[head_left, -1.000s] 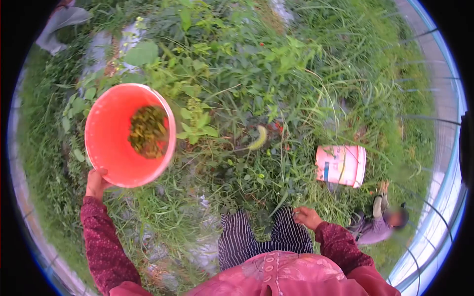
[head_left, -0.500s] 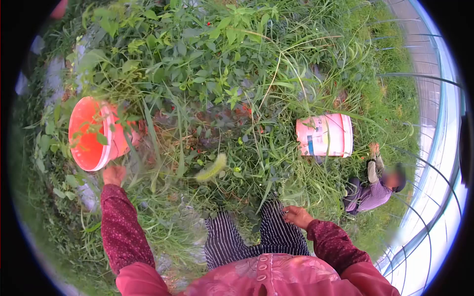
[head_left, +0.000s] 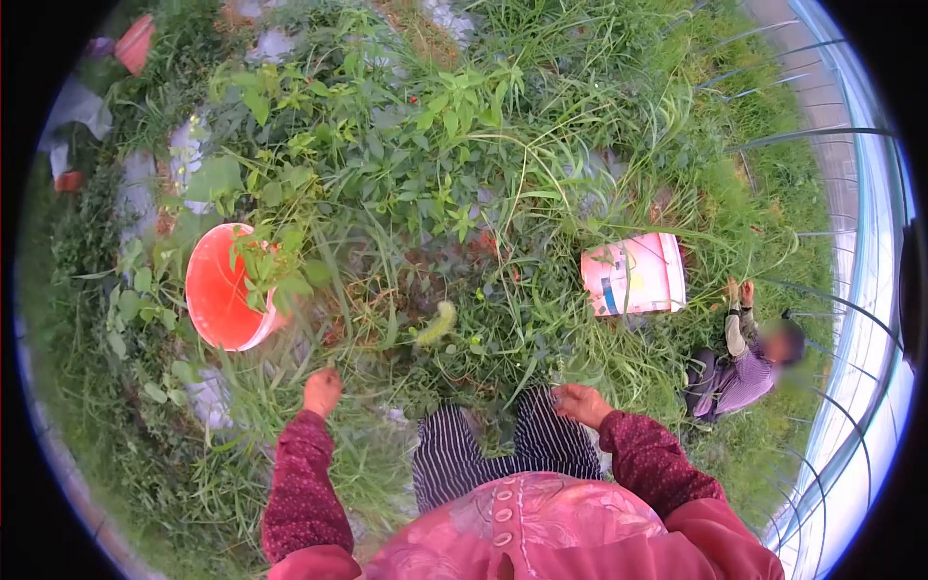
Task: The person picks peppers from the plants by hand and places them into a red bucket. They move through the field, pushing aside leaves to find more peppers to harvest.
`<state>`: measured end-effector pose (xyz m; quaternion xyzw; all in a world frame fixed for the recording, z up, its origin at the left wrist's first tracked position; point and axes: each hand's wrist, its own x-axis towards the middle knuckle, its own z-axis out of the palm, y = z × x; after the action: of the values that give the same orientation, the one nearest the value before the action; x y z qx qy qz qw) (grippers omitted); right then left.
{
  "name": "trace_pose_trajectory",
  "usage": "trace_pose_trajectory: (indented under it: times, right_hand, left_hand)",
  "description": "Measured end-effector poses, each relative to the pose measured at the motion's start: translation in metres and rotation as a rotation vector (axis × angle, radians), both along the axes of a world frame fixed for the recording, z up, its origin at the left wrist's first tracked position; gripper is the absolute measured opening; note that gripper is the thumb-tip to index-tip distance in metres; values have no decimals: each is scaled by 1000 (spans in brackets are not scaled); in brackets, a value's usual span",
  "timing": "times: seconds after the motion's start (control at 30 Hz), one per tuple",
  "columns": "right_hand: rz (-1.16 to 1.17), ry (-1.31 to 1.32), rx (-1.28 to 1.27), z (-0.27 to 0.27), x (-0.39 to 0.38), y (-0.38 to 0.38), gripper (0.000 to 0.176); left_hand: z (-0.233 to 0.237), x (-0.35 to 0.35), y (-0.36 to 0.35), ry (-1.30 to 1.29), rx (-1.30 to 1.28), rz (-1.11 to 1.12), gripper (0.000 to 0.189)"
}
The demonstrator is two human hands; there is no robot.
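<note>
My left hand [head_left: 323,391] hangs over the grass, apart from the pink-red bucket [head_left: 217,290]. Its fingers look curled in, and I cannot make out anything in them. That bucket leans with its open mouth toward the left, partly covered by leaves, and its inside is red. Near my right knee, my right hand [head_left: 580,403] has its fingers drawn together; whatever it may hold is too small to tell. Further right, a pale pink bucket [head_left: 633,275] with a worn label lies on its side among the weeds. A fuzzy green grass seed head [head_left: 437,325] stands up between the buckets.
Dense leafy plants [head_left: 454,116] and long grass spread ahead, with small red spots among them. A person [head_left: 739,377] crouches at the right near curved hoops [head_left: 851,387] of a plastic-covered structure. Another pinkish container [head_left: 135,44] shows at the upper left.
My left hand has come away from the pink-red bucket, moving right and nearer to me. That bucket appears further right in view. My right hand has barely moved.
</note>
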<state>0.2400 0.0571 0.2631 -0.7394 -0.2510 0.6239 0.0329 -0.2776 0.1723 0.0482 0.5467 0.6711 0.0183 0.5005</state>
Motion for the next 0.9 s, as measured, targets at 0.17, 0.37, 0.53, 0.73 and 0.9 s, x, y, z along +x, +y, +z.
trace_pose_trajectory:
  times: [0.17,0.37,0.53,0.73,0.9]
  right_hand:
    - [39,-83,67,28,-4,14,32]
    - [-10,-179,135,60,6,29,31]
    - [-299,-190,225,74,15,52,33]
    - [-329,-239,352,60,37,61,33]
    - [-287,-229,278,5,63,35,35]
  left_hand:
    - [55,26,-27,27,78,-168,24]
    - [3,-22,-83,-197,-21,121,19]
    - [35,-63,-113,-47,2,199,28]
    - [88,-57,-99,67,-337,424,29]
    - [53,-44,-75,84,-90,190,29]
